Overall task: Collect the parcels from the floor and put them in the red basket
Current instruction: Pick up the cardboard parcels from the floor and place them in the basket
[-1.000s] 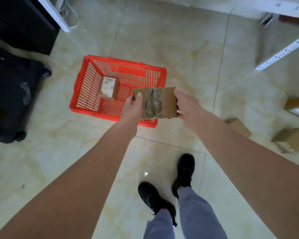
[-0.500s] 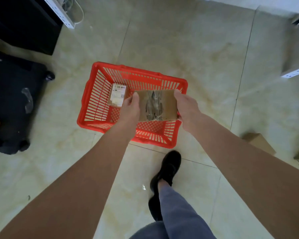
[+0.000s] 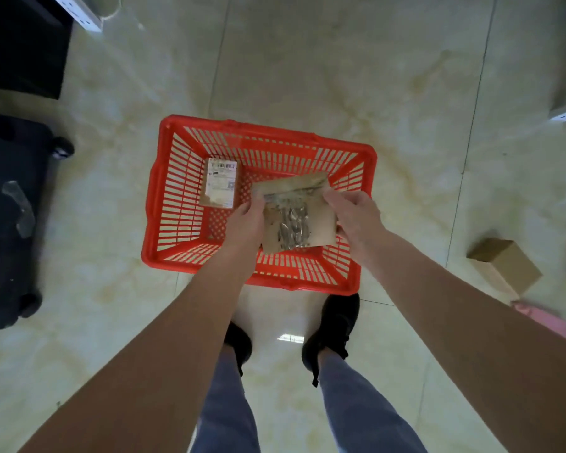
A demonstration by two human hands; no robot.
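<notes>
1. Red basket [image 3: 164,204]: rectangular moulded plastic with slotted walls and a perforated base, standing on glossy marbled floor tiles [image 3: 307,60].
2. Held parcel [image 3: 299,220]: flat brown cardboard box with wrinkled clear tape across its top face, tilted over the basket's right half.
3. Left hand [image 3: 244,223]: grip curled on the parcel's left edge.
4. Right hand [image 3: 356,217]: grip pinching the right edge.
5. Labelled parcel [image 3: 219,188]: small box with a white printed label, lying inside the basket at far left.
6. Plain carton [image 3: 504,269]: on the floor, right of the basket.
</notes>
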